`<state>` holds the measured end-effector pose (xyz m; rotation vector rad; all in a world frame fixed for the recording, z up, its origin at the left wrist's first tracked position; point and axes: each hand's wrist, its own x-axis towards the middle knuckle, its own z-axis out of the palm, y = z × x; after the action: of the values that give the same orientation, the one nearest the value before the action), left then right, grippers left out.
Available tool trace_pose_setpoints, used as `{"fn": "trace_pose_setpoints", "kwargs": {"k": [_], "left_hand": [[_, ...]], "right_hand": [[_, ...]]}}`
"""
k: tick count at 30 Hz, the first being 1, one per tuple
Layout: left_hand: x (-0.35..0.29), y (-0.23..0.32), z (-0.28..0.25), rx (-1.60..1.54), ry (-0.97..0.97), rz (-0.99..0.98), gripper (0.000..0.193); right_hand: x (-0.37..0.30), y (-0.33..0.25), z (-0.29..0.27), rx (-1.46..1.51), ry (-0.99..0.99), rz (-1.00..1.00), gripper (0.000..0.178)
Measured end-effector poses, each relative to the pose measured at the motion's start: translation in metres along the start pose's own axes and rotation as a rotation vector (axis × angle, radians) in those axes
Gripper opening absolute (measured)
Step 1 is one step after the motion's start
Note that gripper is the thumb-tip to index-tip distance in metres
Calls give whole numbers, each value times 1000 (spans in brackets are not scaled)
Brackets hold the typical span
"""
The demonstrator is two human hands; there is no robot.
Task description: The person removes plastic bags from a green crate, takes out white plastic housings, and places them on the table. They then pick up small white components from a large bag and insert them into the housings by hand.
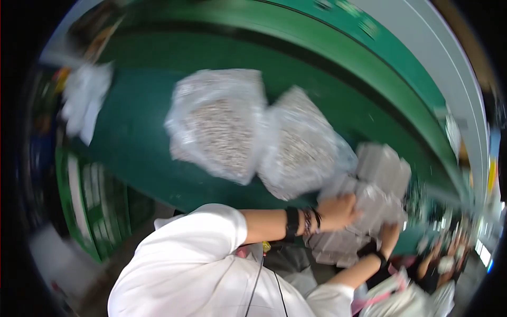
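Observation:
At the right end of the green table, my left hand [337,213] is curled against a cluster of translucent greyish plastic packs [364,206]. Opposite it, my right hand [390,236] bends its fingers over the near right side of the same packs. Motion blur hides the packs' exact kind and the fingertips. Left of my hands lie two large clear plastic bags, each full of small pale pieces. One bag [303,150] touches the packs, and the other bag [219,129] lies beside it.
The green tabletop [132,127] curves under the bags, with a green raised edge behind. White plastic [84,103] hangs at the far left above a green crate [95,195]. Another person's arms [443,259] show at the lower right, blurred.

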<state>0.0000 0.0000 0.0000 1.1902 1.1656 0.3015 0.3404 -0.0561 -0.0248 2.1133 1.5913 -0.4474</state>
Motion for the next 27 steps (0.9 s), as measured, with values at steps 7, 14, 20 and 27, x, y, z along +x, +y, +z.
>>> {"fn": "trace_pose_setpoints", "kwargs": {"k": [7,14,20,27], "left_hand": [[-15,-61,-103,104,-114,512,27],[-143,-117,-183,196,26,803,21],[-338,-284,-327,18,474,546,20],[-592,-450,-403,-39,1494,-166,9]], "right_hand": [[-16,-226,-113,325,835,221,32],[-125,-481,-158,573,1067,-616,14],[-265,-757,-73,590,452,-1282,16],[-444,-953,16,-105,-214,-1841,36]]}}
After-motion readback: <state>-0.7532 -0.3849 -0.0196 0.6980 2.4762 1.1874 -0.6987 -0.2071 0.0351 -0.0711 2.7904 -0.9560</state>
